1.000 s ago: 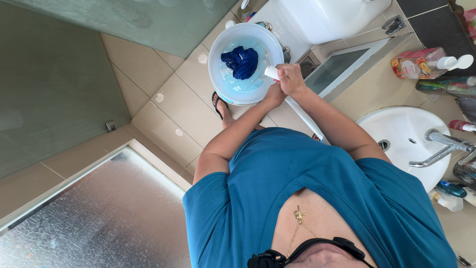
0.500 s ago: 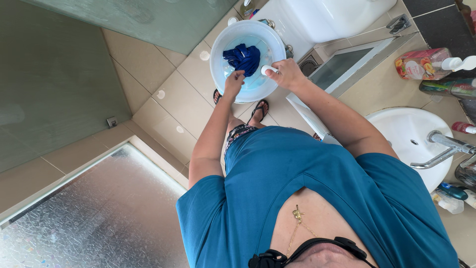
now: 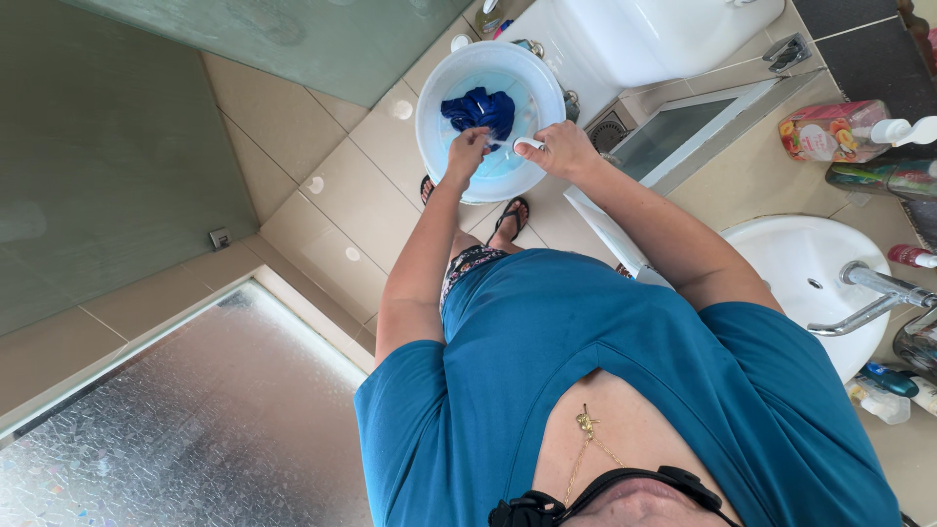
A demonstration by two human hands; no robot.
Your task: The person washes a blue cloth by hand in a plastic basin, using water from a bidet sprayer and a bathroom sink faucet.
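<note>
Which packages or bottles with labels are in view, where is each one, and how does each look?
Pump bottle: on the counter beside the sink, lying sideways in view, pink-red label with fruit pictures, white pump.
Green bottle: just beneath it, dark green, slim.
Small bottles: by the tap, blue-green and white.

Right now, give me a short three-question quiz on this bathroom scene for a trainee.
1. True or false: the blue cloth lies inside the round pale basin.
2. Which hand reaches to the cloth? A: left hand. B: right hand.
3. What colour is the small object gripped in the right hand?

Key: 1 true; 2 A; 3 white.
</note>
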